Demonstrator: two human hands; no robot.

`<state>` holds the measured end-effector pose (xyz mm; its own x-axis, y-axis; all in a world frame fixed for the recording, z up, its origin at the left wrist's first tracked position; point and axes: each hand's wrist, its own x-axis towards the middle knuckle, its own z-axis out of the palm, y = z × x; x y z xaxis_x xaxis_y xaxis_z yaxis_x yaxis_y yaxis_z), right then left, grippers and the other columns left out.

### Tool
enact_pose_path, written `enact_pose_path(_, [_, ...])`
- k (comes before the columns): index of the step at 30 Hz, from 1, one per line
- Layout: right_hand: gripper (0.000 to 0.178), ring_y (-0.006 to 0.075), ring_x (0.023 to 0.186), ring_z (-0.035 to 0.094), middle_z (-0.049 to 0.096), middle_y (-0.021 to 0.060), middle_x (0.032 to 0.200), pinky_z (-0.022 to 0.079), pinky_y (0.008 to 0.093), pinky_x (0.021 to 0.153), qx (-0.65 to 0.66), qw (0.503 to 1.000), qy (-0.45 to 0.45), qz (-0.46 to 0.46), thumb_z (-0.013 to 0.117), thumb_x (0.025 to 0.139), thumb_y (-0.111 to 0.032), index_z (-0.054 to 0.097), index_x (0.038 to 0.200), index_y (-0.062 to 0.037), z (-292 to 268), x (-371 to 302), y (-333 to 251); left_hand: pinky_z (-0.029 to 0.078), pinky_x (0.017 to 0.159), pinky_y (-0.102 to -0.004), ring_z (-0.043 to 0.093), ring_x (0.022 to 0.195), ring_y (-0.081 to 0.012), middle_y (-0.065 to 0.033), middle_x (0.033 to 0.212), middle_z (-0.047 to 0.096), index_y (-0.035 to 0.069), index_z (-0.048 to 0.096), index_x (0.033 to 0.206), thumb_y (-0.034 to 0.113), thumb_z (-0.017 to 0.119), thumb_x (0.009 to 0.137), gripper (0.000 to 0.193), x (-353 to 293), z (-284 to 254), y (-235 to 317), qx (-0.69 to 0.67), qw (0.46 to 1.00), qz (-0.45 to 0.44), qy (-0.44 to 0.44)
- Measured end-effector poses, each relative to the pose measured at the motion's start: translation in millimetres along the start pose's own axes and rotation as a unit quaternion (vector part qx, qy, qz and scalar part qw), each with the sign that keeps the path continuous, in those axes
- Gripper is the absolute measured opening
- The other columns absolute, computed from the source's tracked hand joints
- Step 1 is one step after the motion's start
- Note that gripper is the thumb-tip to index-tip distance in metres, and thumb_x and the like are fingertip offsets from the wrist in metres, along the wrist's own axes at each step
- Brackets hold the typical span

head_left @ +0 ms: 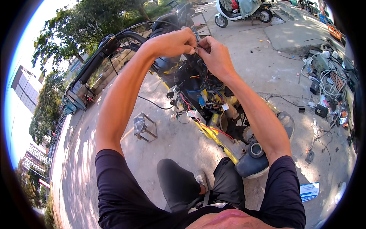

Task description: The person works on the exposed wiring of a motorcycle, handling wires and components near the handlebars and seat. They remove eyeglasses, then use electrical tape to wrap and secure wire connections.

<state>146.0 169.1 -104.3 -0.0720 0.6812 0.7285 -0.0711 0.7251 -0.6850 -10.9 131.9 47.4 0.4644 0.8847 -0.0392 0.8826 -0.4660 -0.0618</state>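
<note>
My left hand [176, 42] and my right hand [216, 57] meet above the front of a partly stripped electric scooter [213, 139]. The fingertips of both are pinched close together on what looks like a thin wire, mostly hidden by the fingers. Just below them, a tangle of coloured wires [204, 97] hangs from the scooter's open front, with blue and white connectors among it. A red cable [217, 130] runs back along the yellow frame [213, 137]. The black handlebar [93, 63] reaches out to the left, beyond my left forearm.
A small stool [145, 128] stands left of the scooter. Coiled cables [331, 82], a black adapter [321, 111] and scrap parts litter the ground at right. A blue-and-white printed sheet [309, 191] lies at lower right. Farther back, a white scooter [244, 13] is parked.
</note>
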Motion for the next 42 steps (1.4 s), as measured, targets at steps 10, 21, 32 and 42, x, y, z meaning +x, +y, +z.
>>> enact_pose_path(10, [0.021, 0.0161, 0.074, 0.071, 0.078, 0.0099, 0.088, 0.054, 0.0342, 0.066, 0.112, 0.991, -0.029, 0.068, 0.076, 0.097, -0.014, 0.071, 0.107, 0.0031, -0.1, 10.5, 17.3, 0.049, 0.103, -0.0395, 0.062, 0.119, -0.0319, -0.0121, 0.126, 0.063, -0.001, 0.064, 0.100, 0.007, 0.083, 0.083, 0.027, 4.0, 11.4, 2.5, 0.013, 0.992, 0.066, 0.107])
enact_pose_path(21, [0.020, 0.0092, 0.066, 0.063, 0.073, 0.0046, 0.079, 0.049, 0.0293, 0.060, 0.155, 0.983, -0.037, 0.088, 0.077, 0.097, -0.015, 0.071, 0.105, 0.0032, -4.7, 10.7, 11.1, 0.055, 0.085, -0.0390, 0.072, 0.099, -0.0229, -0.0087, 0.104, 0.073, 0.001, 0.068, 0.111, 0.010, 0.082, 0.091, 0.026, -8.9, 18.1, 19.0, -0.037, 0.978, 0.039, 0.203])
enact_pose_path(32, [0.019, 0.0071, 0.068, 0.060, 0.072, 0.0025, 0.079, 0.048, 0.0288, 0.061, 0.163, 0.982, -0.053, 0.084, 0.077, 0.097, -0.015, 0.072, 0.105, 0.0013, -5.0, 10.4, 6.3, 0.052, 0.084, -0.0323, 0.064, 0.093, -0.0153, -0.0029, 0.101, 0.071, 0.000, 0.072, 0.109, 0.015, 0.070, 0.104, 0.015, -12.2, 24.9, 1.9, -0.145, 0.962, 0.061, 0.221])
enact_pose_path(42, [0.019, 0.0067, 0.071, 0.060, 0.071, 0.0007, 0.085, 0.049, 0.0274, 0.061, 0.213, 0.972, -0.061, 0.081, 0.076, 0.099, -0.014, 0.074, 0.111, 0.0002, -4.4, 8.3, 2.3, 0.054, 0.083, -0.0315, 0.062, 0.089, -0.0098, -0.0009, 0.098, 0.072, 0.001, 0.077, 0.113, 0.029, 0.067, 0.108, 0.030, -17.3, 7.6, -6.8, -0.216, 0.966, 0.000, 0.142])
